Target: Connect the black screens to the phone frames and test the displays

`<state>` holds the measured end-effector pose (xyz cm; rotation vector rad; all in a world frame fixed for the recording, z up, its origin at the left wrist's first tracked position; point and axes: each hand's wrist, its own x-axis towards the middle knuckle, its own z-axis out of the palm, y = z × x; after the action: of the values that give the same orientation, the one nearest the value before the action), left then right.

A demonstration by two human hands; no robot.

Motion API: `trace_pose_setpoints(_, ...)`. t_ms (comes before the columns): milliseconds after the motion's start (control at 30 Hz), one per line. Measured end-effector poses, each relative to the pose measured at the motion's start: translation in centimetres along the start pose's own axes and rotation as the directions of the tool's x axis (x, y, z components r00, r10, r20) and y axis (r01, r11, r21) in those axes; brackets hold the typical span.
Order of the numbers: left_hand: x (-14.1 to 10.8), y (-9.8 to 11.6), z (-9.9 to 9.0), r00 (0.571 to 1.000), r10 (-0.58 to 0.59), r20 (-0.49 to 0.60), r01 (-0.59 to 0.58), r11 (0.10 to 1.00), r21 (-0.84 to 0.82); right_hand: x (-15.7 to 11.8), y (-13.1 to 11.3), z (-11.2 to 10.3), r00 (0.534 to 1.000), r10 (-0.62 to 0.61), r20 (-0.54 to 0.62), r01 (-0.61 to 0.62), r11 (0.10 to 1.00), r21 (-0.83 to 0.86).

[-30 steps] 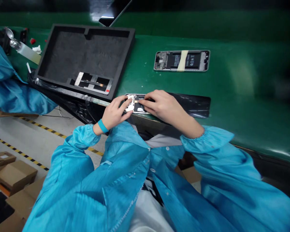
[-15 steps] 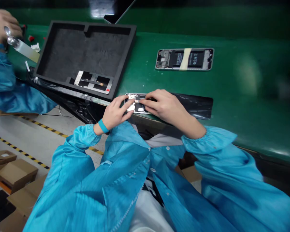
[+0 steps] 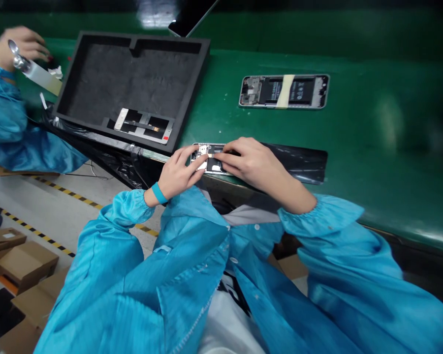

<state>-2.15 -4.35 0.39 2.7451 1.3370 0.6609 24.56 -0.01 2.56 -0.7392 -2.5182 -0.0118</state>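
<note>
An opened phone point(image 3: 217, 167) lies at the near edge of the green bench, its inner board and dark battery area facing up. My left hand point(image 3: 179, 169) grips its left end, with the thumb along the near edge and fingertips on the board. My right hand point(image 3: 253, 160) bends over the phone's right half, thumb and fingers drawn together at its middle. A tiny pale strip point(image 3: 210, 155) shows between both hands' fingertips; whether the right fingers pinch it is hidden. Partly under my right hand, a glossy black sheet point(image 3: 304, 164) stretches rightward.
A second opened phone point(image 3: 260, 92) with a pale tape band lies farther back. Left stands a black foam tray point(image 3: 96, 69) holding a screen panel point(image 3: 143, 127). A co-worker's hand point(image 3: 20, 46) is near a clear bottle point(image 3: 40, 76). Cardboard boxes point(image 3: 27, 260) stand on the floor.
My hands hold nearly the same pose on the phone, with only slight finger movement. The co-worker's hand at far left has moved right and a little down. The view has shifted slightly.
</note>
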Motion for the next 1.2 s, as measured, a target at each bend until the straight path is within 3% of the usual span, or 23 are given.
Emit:
trace_pose_setpoints(367,0.3,0.0,-0.5,0.998,0.055,0.026,-0.057,0.997,0.056,-0.2,-0.1,0.3,0.997,0.063,0.041,-0.064,0.997,0.03)
trace_pose_setpoints(600,0.5,-0.4,-0.4,0.996,0.016,0.084,-0.021,0.998,0.056,0.0,-0.1,0.5,0.994,0.067,0.09,-0.071,0.997,0.04)
trace_pose_setpoints(767,0.0,-0.4,-0.3,0.999,-0.008,0.052,0.01,0.999,-0.053,0.0,0.2,-1.1,0.985,0.153,0.08,-0.162,0.979,0.122)
trace_pose_setpoints(867,0.5,-0.1,-0.2,0.999,-0.035,-0.001,0.035,0.994,-0.108,-1.7,1.7,-3.1,0.974,0.207,0.089,-0.218,0.966,0.14)
trace_pose_setpoints(967,2.5,0.0,-0.2,0.994,-0.006,0.113,0.023,0.99,-0.142,-4.5,3.6,-4.7,0.953,0.252,0.167,-0.273,0.955,0.115)
trace_pose_setpoints(1067,4.8,-0.5,-0.2,0.959,0.113,0.26,-0.05,0.971,-0.235,-7.2,4.6,-5.5,0.929,0.277,0.246,-0.31,0.945,0.108)
trace_pose_setpoints(1200,6.1,-1.3,-0.2,0.952,0.174,0.252,-0.091,0.946,-0.311,-8.5,4.4,-5.8,0.926,0.289,0.244,-0.332,0.93,0.157)
